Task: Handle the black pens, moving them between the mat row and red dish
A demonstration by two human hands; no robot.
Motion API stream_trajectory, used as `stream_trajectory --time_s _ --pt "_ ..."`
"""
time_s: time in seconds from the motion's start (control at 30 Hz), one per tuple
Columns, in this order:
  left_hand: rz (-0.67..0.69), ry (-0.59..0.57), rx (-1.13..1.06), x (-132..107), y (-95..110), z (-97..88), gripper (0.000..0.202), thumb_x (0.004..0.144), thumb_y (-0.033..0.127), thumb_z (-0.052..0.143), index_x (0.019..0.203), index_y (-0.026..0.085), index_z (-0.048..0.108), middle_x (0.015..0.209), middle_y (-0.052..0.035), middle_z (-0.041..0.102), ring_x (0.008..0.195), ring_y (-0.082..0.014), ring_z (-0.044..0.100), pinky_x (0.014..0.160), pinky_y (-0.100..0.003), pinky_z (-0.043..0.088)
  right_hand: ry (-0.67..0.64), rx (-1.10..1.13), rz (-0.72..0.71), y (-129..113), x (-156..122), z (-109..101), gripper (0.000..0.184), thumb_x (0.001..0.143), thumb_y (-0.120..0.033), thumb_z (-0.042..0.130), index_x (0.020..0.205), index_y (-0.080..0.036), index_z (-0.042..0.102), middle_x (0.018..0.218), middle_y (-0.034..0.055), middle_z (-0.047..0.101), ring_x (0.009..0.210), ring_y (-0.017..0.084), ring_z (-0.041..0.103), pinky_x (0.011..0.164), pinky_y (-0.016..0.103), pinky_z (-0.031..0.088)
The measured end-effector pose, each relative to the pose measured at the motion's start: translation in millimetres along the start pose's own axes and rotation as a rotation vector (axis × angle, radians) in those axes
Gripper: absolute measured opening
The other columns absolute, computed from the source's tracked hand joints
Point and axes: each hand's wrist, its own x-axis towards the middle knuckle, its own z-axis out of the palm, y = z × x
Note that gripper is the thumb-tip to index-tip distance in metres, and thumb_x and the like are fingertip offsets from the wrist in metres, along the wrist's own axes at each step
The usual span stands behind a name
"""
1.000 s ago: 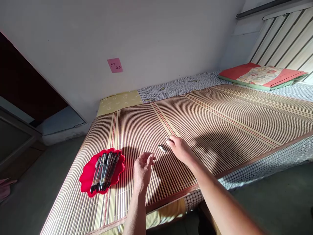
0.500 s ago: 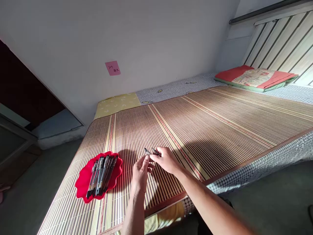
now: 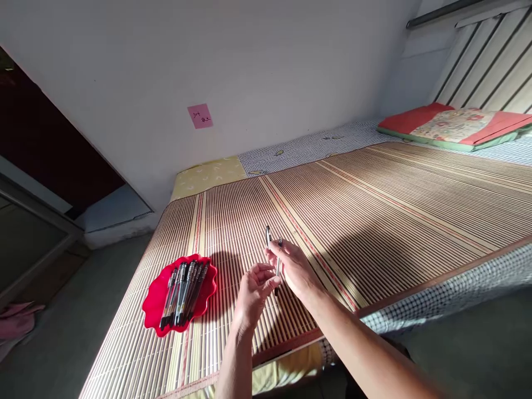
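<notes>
Over the mat, my right hand (image 3: 293, 267) is closed, with a dark-tipped pen (image 3: 268, 236) sticking up past its thumb. A second slim pen (image 3: 278, 267) stands nearly upright between my two hands, its dark lower end pointing toward me. My left hand (image 3: 254, 291) pinches this second pen near its lower part, thumb against fingers. The right fingers hide part of both pens. To the left, a red scalloped plate (image 3: 154, 299) carries several black-and-clear pens (image 3: 183, 293) lying side by side, apart from my hands.
A striped bamboo mat (image 3: 233, 221) covers the bed, over a checked sheet (image 3: 307, 147). At the far right lies a folded red and floral quilt (image 3: 453, 124). A pink note (image 3: 200, 116) is stuck on the wall. Pink cloth (image 3: 19, 321) lies on the floor at left.
The pens have turned from lying flat to more upright. My right hand has shifted up and right, and my left hand has moved along to the lower pen. The view has swung slightly.
</notes>
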Motion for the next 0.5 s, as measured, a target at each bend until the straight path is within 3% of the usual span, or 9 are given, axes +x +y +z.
stream_trajectory --time_s 0.1,0.23,0.5 --pt "-0.019 -0.067 0.006 -1.8 1.3 -2.4 0.043 0.064 0.038 0.096 0.093 0.015 0.075 0.081 -0.0013 0.068 0.067 -0.0087 0.052 0.064 -0.023 0.038 0.075 0.065 -0.002 -11.6 9.5 -15.7 0.033 0.077 -0.053 0.084 0.078 -0.022 0.072 0.093 0.0045 0.074 0.091 0.020 0.066 0.081 0.034 0.049" --pt "0.002 -0.107 0.016 -2.4 0.1 -3.4 0.034 0.074 0.042 0.090 0.092 0.016 0.077 0.072 0.0010 0.063 0.058 -0.0067 0.040 0.059 -0.023 0.032 0.207 0.270 -0.019 -24.3 26.4 -41.0 0.035 0.060 -0.044 0.097 0.072 -0.023 0.071 0.086 0.0010 0.074 0.082 0.016 0.065 0.074 0.030 0.047" --pt "0.011 -0.138 0.040 -4.3 2.4 -2.4 0.036 0.082 0.047 0.081 0.099 0.015 0.078 0.077 -0.0031 0.067 0.058 -0.0077 0.035 0.058 -0.026 0.026 0.139 0.277 -0.065 -34.5 35.5 -64.2 0.040 0.052 -0.035 0.102 0.071 -0.022 0.069 0.081 0.0000 0.075 0.075 0.013 0.065 0.069 0.027 0.050"
